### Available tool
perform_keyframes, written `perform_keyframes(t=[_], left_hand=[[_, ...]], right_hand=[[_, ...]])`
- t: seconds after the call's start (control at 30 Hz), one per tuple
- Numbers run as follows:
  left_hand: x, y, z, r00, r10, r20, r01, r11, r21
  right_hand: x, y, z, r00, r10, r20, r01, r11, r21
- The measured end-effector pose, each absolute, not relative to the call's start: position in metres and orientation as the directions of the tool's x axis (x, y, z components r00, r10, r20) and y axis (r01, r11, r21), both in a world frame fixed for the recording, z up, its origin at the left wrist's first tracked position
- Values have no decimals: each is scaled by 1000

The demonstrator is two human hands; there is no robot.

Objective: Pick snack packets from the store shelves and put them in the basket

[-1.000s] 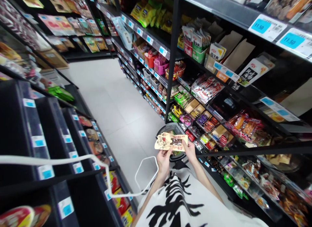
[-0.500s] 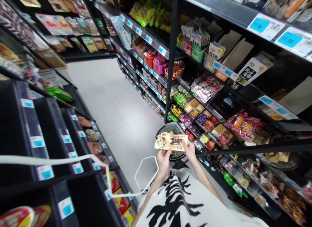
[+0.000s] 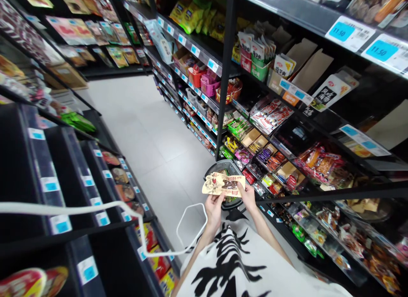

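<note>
A cream-coloured snack packet (image 3: 212, 184) with red lettering and a small window showing dark contents is held level in front of my body. My left hand (image 3: 214, 207) pinches its lower edge near the middle. At its right end, my right hand (image 3: 247, 196) grips it with the thumb on the front face. Behind and below the packet is a dark grey shopping basket (image 3: 219, 165) with some packaged goods inside, mostly hidden by the packet and my hands.
Shelves of small wrapped snacks (image 3: 267, 156) run along my right, with a black upright post (image 3: 225, 84) close by. Black shelving with price tags (image 3: 50, 184) lines the left. Between them is a tiled aisle floor (image 3: 149, 135). A white cable (image 3: 95, 207) crosses the lower left.
</note>
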State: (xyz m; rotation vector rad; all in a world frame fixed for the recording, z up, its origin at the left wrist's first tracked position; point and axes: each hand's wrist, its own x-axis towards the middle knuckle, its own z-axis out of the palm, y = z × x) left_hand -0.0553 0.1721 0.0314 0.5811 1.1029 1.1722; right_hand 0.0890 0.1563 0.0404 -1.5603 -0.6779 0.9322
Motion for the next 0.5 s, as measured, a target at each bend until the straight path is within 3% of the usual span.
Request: perform_keyframes(t=[0.5], left_hand=[[-58,170,31,2,941,-339,-405,311,860]], right_hand=[[88,154,49,585,788,-189,-87,-171,-981]])
